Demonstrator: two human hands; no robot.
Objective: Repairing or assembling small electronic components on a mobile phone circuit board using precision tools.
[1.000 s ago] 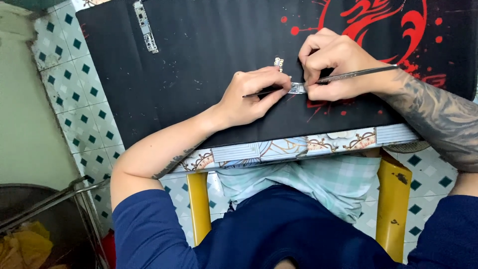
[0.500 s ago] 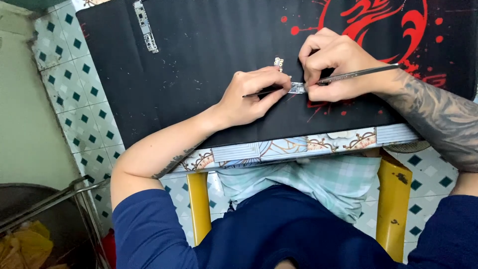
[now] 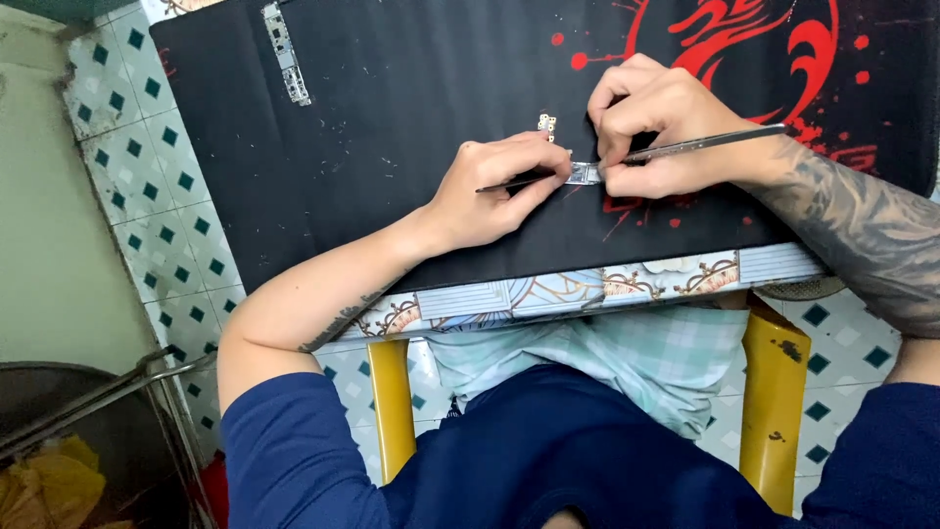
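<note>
A small electronics repair spot: black work mat on a tiled counter, circuit strip, tweezers.

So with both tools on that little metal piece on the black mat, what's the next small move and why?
Probably a gentle lift with the tweezers in the right hand, while the left hand keeps its thin dark tool pressed against the small metal piece. Both tips already meet at the piece and it lies flat on the black mat, so only a slight pry seems needed.

No packages, labels, signs or screens show anywhere around the fingers, neither on the bench nor on the tiled floor beside it.
</note>
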